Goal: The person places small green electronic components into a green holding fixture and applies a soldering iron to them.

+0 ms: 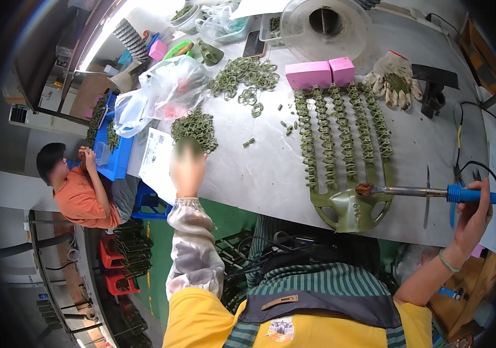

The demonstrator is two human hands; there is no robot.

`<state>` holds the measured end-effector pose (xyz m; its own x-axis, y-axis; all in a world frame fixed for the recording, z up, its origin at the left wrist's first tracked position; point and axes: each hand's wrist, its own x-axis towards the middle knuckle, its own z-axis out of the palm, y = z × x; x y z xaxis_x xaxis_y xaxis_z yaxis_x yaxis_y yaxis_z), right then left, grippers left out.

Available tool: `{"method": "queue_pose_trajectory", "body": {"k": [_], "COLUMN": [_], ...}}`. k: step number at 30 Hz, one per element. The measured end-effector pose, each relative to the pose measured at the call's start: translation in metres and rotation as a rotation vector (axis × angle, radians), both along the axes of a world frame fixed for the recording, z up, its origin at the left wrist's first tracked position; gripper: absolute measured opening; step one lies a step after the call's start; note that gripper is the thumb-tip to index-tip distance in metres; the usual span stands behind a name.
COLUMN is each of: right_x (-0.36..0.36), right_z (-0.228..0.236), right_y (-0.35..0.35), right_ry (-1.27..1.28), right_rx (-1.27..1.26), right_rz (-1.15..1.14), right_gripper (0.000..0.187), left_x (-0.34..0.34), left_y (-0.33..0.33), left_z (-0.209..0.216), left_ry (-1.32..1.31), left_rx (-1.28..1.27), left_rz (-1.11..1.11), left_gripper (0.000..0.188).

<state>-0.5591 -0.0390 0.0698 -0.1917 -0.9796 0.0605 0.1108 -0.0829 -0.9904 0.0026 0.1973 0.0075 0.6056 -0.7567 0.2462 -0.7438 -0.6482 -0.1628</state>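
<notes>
My right hand (475, 214) grips the blue handle of a soldering iron (413, 191), which lies level and points left. Its brown, crusted tip is over or against a green wax-like piece (349, 211) with curved side arms; contact is unclear. From this piece several rows of small green links (343, 136) run away from me, their far ends at two pink blocks (311, 74). My left hand (188, 174), in a pale sleeve, is at the near edge of a heap of green rings (195, 129). Its fingers are blurred, so any grip is hidden.
Another green ring heap (242, 75), a phone (254, 44) and a plastic bag (172, 84) lie farther back. A round hood (324, 29) stands behind the blocks. Right are a glove (396, 81), a black stand (433, 87) and a cable (461, 124). A person (82, 191) sits far left.
</notes>
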Motion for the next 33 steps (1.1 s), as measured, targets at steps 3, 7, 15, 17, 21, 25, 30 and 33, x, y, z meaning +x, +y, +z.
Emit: {"method": "queue_pose_trajectory", "body": {"k": [3, 7, 15, 17, 21, 25, 30, 33], "right_x": [0.002, -0.001, 0.003, 0.004, 0.002, 0.009, 0.013, 0.009], "right_z": [0.002, 0.002, 0.012, 0.014, 0.017, 0.024, 0.024, 0.026], "right_y": [0.002, 0.004, 0.007, 0.009, 0.008, 0.014, 0.011, 0.011], "right_ry": [0.009, 0.012, 0.021, 0.018, 0.037, 0.055, -0.007, -0.013], "right_rx": [-0.005, -0.015, -0.023, -0.017, -0.025, -0.025, -0.010, -0.004], "right_rz": [0.000, 0.007, 0.019, 0.020, 0.015, -0.014, 0.005, 0.031], "right_gripper": [0.030, 0.031, 0.031, 0.031, 0.032, 0.033, 0.033, 0.032], "left_x": [0.012, -0.017, -0.023, -0.024, -0.017, -0.021, -0.065, -0.128], "left_y": [0.012, -0.014, -0.071, -0.093, -0.108, -0.104, -0.089, -0.085], "left_z": [-0.015, -0.012, 0.003, -0.001, -0.015, -0.013, 0.024, 0.052], "left_ry": [0.034, 0.492, 0.411, 0.427, 0.317, 0.357, 0.826, 1.249], "left_rx": [-0.122, -0.221, -0.386, -0.365, -0.234, -0.203, -0.558, -0.623], "left_rz": [-0.077, -0.044, -0.283, -0.180, -0.246, -0.254, -0.237, -0.394], "left_gripper": [0.048, 0.033, 0.019, 0.023, 0.023, 0.018, 0.024, 0.020]}}
